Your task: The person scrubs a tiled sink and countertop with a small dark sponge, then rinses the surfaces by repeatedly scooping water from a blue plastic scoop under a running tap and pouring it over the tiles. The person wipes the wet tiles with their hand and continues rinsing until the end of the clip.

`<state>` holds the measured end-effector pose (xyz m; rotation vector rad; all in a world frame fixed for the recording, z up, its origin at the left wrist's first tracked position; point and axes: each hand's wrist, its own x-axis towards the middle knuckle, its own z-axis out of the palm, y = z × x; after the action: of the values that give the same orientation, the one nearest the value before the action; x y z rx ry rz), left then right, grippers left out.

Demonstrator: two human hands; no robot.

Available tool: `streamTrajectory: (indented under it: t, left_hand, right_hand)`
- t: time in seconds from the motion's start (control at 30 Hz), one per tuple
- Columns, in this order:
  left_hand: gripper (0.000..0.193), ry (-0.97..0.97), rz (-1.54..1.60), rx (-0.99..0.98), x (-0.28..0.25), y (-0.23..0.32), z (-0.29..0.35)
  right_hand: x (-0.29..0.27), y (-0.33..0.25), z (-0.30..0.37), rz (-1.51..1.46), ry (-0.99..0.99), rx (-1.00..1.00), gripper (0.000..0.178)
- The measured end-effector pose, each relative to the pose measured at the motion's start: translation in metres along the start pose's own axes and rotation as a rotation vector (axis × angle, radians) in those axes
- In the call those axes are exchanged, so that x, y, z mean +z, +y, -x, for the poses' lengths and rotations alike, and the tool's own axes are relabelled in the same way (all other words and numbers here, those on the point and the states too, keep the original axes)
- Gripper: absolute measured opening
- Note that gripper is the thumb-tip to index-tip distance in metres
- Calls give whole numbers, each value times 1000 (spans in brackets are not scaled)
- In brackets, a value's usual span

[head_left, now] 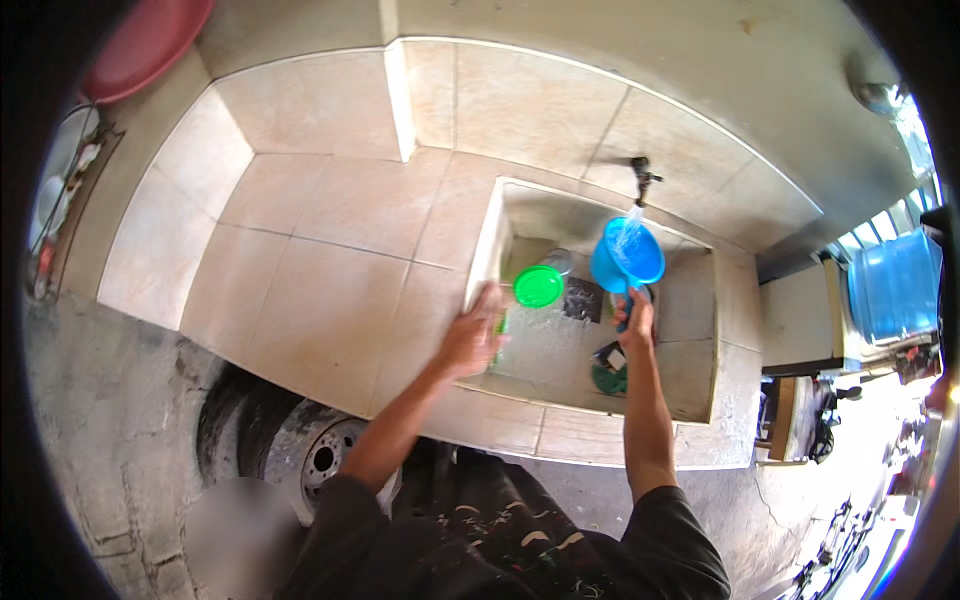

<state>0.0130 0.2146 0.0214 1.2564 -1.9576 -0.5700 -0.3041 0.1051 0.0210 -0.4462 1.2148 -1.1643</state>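
One blue dipper is hanging over the sink, just beyond our right hand, its long axis running nearly straight away from our body. The handle is pointing back toward us and the bowl is lying at the far end, its mouth facing upward beneath the tap. Water is streaming from the tap into the bowl. Our right fingers are closing around the handle, while our left hand is showing blurred at the sink's left edge, its fingers extending forward; something green is sitting at those fingertips, and we cannot tell whether they are gripping it.

Between the hands, a bright green round piece is resting, with a dark square piece lying nearer the right hand. Closer to us than the right hand, a dark green piece is lying on the sink floor. Left of our left hand, the tiled counter is stretching away, and a wheel is standing below it, beside our left forearm.
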Motion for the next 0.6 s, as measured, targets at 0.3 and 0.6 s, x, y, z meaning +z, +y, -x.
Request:
streamTrajectory:
  t: [0.3,0.6]
  left_hand:
    - [63,42,-935,-832,-191,-84,222]
    - [80,134,-886,-794,-158,-91,228]
  right_hand:
    - [1,-10,-8,87,5,-10,18]
    - [7,-16,-10,52,-66,-69,19]
